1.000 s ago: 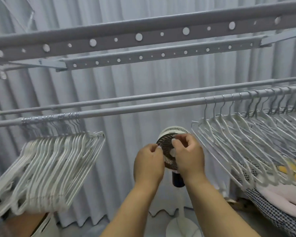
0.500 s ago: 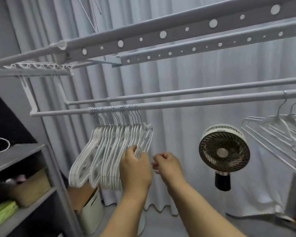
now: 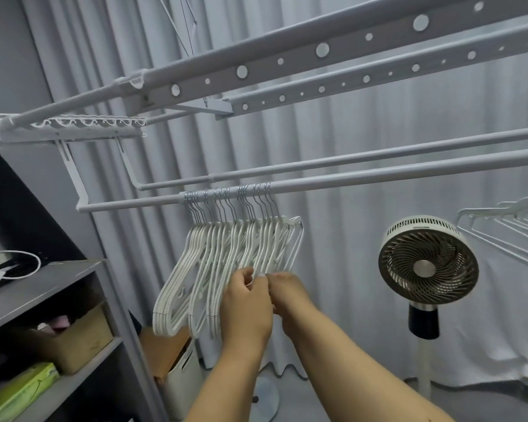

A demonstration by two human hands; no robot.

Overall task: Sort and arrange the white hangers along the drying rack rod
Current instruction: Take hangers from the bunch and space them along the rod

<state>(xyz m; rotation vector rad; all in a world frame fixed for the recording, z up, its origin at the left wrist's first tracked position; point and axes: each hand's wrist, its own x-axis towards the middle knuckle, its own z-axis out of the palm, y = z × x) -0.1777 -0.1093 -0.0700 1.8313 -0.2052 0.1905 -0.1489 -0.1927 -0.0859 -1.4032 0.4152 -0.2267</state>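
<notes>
Both hands meet at the lower right edge of the bunched white hangers (image 3: 226, 263). The left hand (image 3: 247, 309) has its fingers (image 3: 245, 274) curled, pinching a hanger's bottom bar; the right hand (image 3: 288, 295) is curled close against it, though its grasp cannot be made out. The hangers hang packed together near the rod's (image 3: 378, 175) left end, with long bare rod stretching right above the fan (image 3: 428, 268). A shelf (image 3: 40, 287) stands left.
</notes>
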